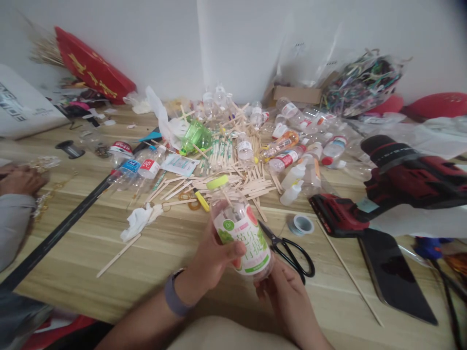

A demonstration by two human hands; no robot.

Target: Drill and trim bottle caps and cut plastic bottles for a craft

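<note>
A clear plastic bottle [242, 238] with a yellow-green cap and a fruit label is held tilted over the near side of the table. My left hand [215, 257] wraps round its left side, thumb across the label. Under its base, the curled fingers of my right hand [282, 294] touch the bottle; the fingertips are partly hidden. A wooden stick shows through the clear wall near the bottle's neck. Black-handled scissors [292, 248] lie beside my right hand. Just beyond the cap are a yellow cutter [201, 200] and many loose wooden sticks [255, 187].
Plastic bottles [288, 158] crowd the back. To the right lie a red-black cordless drill [408, 180], a phone [396, 274], a thin rod [350, 274] and a wire spool [302, 224]. Crumpled tissue [138, 221] lies left. Another person's hand [22, 181] rests at the left edge.
</note>
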